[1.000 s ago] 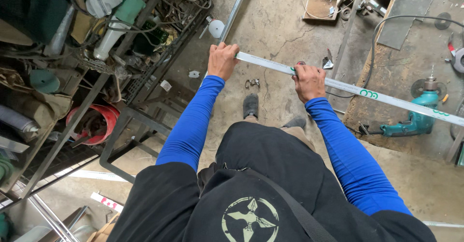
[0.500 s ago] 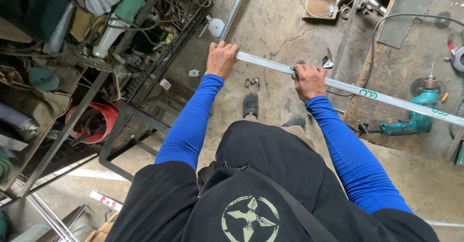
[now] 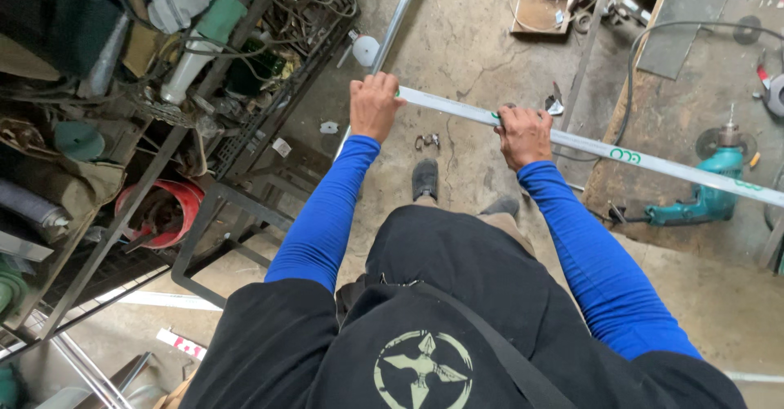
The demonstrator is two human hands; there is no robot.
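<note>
Holding the bar [image 3: 588, 144] with both hands, I stand over the concrete floor [image 3: 465, 42] and keep it about level in front of my body. My left hand [image 3: 374, 105] is closed around the very end of it, the fingers wrapped over the top. My right hand [image 3: 523, 135] is closed around it a little further along, with the knuckles up. Between the two hands only a short piece of the bar shows; past the right hand it runs long to the right and leaves the view.

I judge the step as carrying or positioning the bar, not cutting or joining it, because no tool touches it. A next move, I think, calls for a firm hold and care for the far end, which I cannot see. It could swing into something when I turn.

The bar is pale, almost white, thin, straight and flat-sided, with small green marks on it at several places. It looks rigid and light.

Below it are my two shoes [image 3: 425, 179]. To my left stands a rack [image 3: 245, 123] full of scrap and cables. To my right, a teal grinder [image 3: 702, 197] lies under the bar, well apart from it.
</note>
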